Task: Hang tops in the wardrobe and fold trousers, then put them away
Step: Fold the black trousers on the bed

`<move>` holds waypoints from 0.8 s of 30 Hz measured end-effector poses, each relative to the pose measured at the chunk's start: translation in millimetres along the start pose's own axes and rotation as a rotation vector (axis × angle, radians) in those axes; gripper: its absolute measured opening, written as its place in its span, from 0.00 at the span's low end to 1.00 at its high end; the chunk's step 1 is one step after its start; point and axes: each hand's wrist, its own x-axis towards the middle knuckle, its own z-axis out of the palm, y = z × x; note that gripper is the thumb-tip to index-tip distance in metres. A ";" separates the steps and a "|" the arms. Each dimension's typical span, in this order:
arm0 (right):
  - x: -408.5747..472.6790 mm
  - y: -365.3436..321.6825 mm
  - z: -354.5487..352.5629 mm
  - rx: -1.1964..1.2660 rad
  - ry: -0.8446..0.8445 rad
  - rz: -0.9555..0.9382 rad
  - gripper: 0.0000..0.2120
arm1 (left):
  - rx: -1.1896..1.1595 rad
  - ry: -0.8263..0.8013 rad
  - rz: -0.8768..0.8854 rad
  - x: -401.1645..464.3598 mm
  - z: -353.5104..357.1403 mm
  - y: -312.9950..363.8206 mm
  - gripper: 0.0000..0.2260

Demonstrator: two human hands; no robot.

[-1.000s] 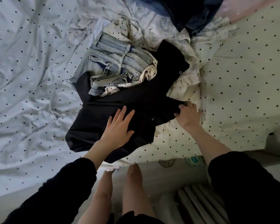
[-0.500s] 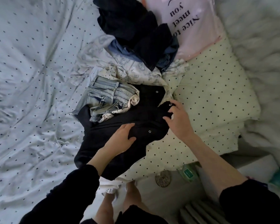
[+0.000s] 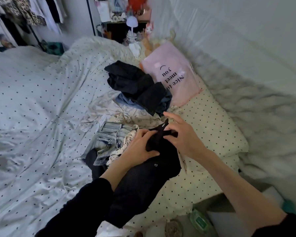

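**Black garment lifted off the bed pile**

At bed's edge, 6 o'clock in view, we have the black garment [image 3: 143,183] up off the pile. Our left hand [image 3: 140,147] grips its bunched upper end, fingers curled round the cloth. Our right hand [image 3: 181,135] pinches the same end by a metal snap, index finger raised clear. Hands close together, both clamped on the one piece; its lower part hangs toward our left sleeve.

Faded jeans [image 3: 108,142] lie at 9 o'clock of the hands, touching a dotted cream top. More dark clothes [image 3: 137,84] heaped at 12 o'clock, beside a pink pillow [image 3: 174,77]. Clothes rail [image 3: 32,14] at 11 o'clock, well apart.

Risks, as we judge them: cannot tell whether this is top or trousers, so it may get sorted wrongly. The trailing end may snag the jeans and drag them off. The grip sits on a small bunch; the cloth could slip.
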 end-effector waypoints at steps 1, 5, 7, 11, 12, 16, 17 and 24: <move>-2.5 -2.4 -2.3 -0.016 -0.009 -0.019 0.03 | 0.025 -0.025 0.031 -0.2 -4.9 -0.8 0.30; -10.9 -8.7 -13.0 -0.064 -0.011 -0.047 0.05 | 0.024 -0.068 0.111 -9.4 -16.8 0.7 0.17; -12.3 -8.6 -25.7 -0.083 -0.013 -0.014 0.06 | 0.032 -0.049 0.163 -15.9 -22.6 8.1 0.11; 3.8 -16.9 -60.8 -0.030 0.109 0.042 0.04 | 0.129 0.076 0.318 -8.8 -50.2 38.9 0.08; 13.0 -23.4 -69.5 -0.032 0.153 0.018 0.05 | 0.162 0.114 0.339 -5.5 -61.3 48.4 0.08; 59.9 -62.3 -106.2 -0.057 0.282 -0.088 0.05 | 0.296 0.335 0.416 3.9 -119.0 80.4 0.12; 69.1 -72.3 -116.4 -0.071 0.323 -0.118 0.05 | 0.338 0.414 0.425 4.2 -132.4 87.9 0.13; 111.7 -149.8 -175.1 -0.140 0.512 -0.366 0.04 | 0.290 0.640 0.400 -0.2 -197.6 125.6 0.09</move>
